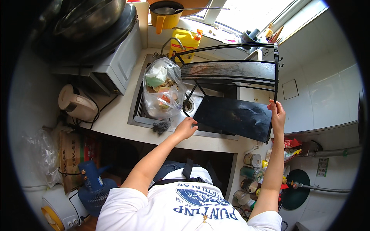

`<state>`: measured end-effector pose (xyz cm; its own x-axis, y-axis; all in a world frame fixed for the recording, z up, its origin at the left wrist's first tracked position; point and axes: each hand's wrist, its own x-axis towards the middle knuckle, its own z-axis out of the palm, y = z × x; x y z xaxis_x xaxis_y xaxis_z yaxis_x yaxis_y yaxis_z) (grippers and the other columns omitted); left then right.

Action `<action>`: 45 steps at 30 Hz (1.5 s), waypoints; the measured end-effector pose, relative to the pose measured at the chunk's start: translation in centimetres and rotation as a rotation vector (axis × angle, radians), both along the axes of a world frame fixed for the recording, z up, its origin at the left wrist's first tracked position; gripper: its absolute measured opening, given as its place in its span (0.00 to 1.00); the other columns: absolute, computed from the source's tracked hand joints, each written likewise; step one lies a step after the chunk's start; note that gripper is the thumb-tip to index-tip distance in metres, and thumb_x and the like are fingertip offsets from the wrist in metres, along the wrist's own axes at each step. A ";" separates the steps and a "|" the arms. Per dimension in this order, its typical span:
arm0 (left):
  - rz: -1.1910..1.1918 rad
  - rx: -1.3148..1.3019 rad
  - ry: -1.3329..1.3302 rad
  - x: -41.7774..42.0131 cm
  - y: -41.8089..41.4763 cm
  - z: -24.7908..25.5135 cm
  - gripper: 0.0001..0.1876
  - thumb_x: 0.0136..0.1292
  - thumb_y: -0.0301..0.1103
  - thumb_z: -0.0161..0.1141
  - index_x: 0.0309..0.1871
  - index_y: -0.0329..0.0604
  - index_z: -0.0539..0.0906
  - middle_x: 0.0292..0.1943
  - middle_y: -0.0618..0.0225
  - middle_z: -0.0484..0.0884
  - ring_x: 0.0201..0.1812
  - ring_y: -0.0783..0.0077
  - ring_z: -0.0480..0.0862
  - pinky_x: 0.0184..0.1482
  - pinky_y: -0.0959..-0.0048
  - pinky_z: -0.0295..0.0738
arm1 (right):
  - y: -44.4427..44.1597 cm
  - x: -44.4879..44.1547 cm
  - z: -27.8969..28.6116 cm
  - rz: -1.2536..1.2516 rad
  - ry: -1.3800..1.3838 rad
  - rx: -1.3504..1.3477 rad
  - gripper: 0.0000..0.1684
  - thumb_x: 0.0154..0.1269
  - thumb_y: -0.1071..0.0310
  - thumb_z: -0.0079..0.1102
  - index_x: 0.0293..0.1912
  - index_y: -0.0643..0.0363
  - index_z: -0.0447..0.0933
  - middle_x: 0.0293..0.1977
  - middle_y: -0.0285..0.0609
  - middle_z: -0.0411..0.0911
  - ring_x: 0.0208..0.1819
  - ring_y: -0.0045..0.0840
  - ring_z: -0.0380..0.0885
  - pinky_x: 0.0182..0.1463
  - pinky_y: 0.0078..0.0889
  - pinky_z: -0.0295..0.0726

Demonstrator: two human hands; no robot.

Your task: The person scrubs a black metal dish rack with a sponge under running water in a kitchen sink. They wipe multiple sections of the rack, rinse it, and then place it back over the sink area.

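Observation:
A black metal shelf rack (228,83) with dark panels spans the right part of a stainless steel sink (138,122). My right hand (277,115) grips the rack's right side frame, near the front corner of its lower panel (235,117). At the rack's lower left corner is my left hand (186,128), fingers curled by the frame's end; whether it grips the frame is unclear. A clear plastic bag (164,88) of food scraps sits over the sink's left side. Below it, a dark scouring pad (160,128) lies on the sink's front rim.
Behind the sink stand a yellow jug (185,44) and a yellow pot (166,17). A microwave oven (115,63) and an electric kettle (77,102) are at left. Several jars (251,173) stand at lower right, beside a gas hose (326,189).

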<state>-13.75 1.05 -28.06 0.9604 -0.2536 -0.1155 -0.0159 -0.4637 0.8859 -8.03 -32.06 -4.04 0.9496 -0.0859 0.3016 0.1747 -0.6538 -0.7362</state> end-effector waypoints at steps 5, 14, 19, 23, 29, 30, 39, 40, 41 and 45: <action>-0.007 -0.013 -0.012 -0.3 0.5 -0.3 0.15 0.56 0.39 0.60 0.44 0.43 0.80 0.53 0.55 0.73 0.54 0.53 0.74 0.56 0.64 0.69 | 0.1 -0.1 0.1 0.004 0.017 -0.051 0.20 0.68 0.54 0.53 0.46 0.63 0.76 0.32 0.36 0.78 0.37 0.17 0.76 0.44 0.18 0.73; -0.021 0.009 -0.107 0.0 0.7 -1.3 0.13 0.56 0.37 0.61 0.42 0.42 0.80 0.50 0.56 0.75 0.53 0.53 0.74 0.55 0.63 0.70 | 0.2 -1.1 1.0 -0.080 -0.050 -0.172 0.20 0.65 0.62 0.57 0.52 0.65 0.73 0.44 0.44 0.78 0.47 0.26 0.76 0.54 0.26 0.72; -0.053 -0.020 -0.011 0.2 1.0 -0.2 0.15 0.56 0.39 0.61 0.45 0.43 0.80 0.54 0.52 0.73 0.56 0.52 0.73 0.57 0.63 0.68 | 2.3 -2.4 2.8 -0.118 -0.206 -0.317 0.20 0.64 0.63 0.58 0.52 0.63 0.73 0.52 0.47 0.73 0.55 0.34 0.73 0.59 0.30 0.69; -0.096 -0.005 0.037 0.4 0.3 0.3 0.15 0.58 0.39 0.60 0.45 0.42 0.80 0.56 0.51 0.72 0.58 0.52 0.72 0.58 0.63 0.67 | 1.3 -2.9 2.4 -0.105 -0.218 -0.347 0.20 0.62 0.63 0.58 0.51 0.63 0.74 0.51 0.48 0.74 0.55 0.37 0.72 0.61 0.32 0.67; -0.125 0.016 0.015 1.0 -0.9 0.1 0.15 0.58 0.39 0.60 0.46 0.42 0.80 0.55 0.52 0.72 0.59 0.52 0.72 0.58 0.64 0.68 | -1.3 -3.3 2.7 -0.130 -0.206 -0.316 0.17 0.62 0.64 0.58 0.48 0.64 0.76 0.50 0.48 0.75 0.55 0.37 0.73 0.59 0.31 0.69; -0.136 0.017 0.016 1.1 -1.0 0.2 0.15 0.58 0.39 0.59 0.46 0.42 0.80 0.55 0.52 0.73 0.58 0.52 0.72 0.58 0.64 0.68 | -1.5 -3.4 2.7 -0.143 -0.196 -0.323 0.16 0.62 0.65 0.59 0.47 0.64 0.76 0.50 0.48 0.75 0.54 0.36 0.73 0.59 0.31 0.69; -0.143 0.052 0.024 0.7 -1.6 0.1 0.15 0.58 0.39 0.59 0.46 0.41 0.80 0.56 0.53 0.73 0.56 0.53 0.74 0.56 0.65 0.69 | -4.1 -4.2 1.6 -0.162 -0.141 -0.292 0.15 0.62 0.65 0.58 0.46 0.64 0.77 0.50 0.47 0.75 0.54 0.35 0.74 0.58 0.31 0.70; -0.137 0.065 0.025 0.8 -1.6 0.2 0.15 0.58 0.39 0.59 0.46 0.41 0.80 0.56 0.53 0.73 0.55 0.53 0.75 0.55 0.65 0.70 | -4.5 -4.3 1.4 -0.163 -0.131 -0.295 0.15 0.62 0.65 0.58 0.46 0.64 0.77 0.50 0.47 0.75 0.54 0.35 0.74 0.57 0.31 0.71; -0.131 0.077 0.026 0.9 -1.5 0.3 0.15 0.58 0.39 0.59 0.46 0.41 0.80 0.56 0.53 0.73 0.54 0.53 0.75 0.54 0.65 0.70 | -5.0 -4.3 1.3 -0.165 -0.122 -0.297 0.15 0.62 0.65 0.58 0.46 0.64 0.77 0.50 0.48 0.75 0.53 0.35 0.74 0.57 0.31 0.71; -0.111 0.073 0.009 1.0 -0.8 -0.5 0.16 0.58 0.38 0.60 0.47 0.41 0.80 0.56 0.52 0.73 0.49 0.54 0.78 0.52 0.65 0.72 | -6.8 -4.5 0.5 -0.170 -0.087 -0.323 0.15 0.62 0.64 0.58 0.45 0.63 0.77 0.50 0.48 0.75 0.53 0.35 0.74 0.56 0.31 0.71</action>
<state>-12.74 0.27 -28.53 0.9257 -0.3490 -0.1460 -0.0630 -0.5227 0.8502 -12.53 -38.89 -3.50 0.8996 -0.1272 0.4177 0.0967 -0.8748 -0.4747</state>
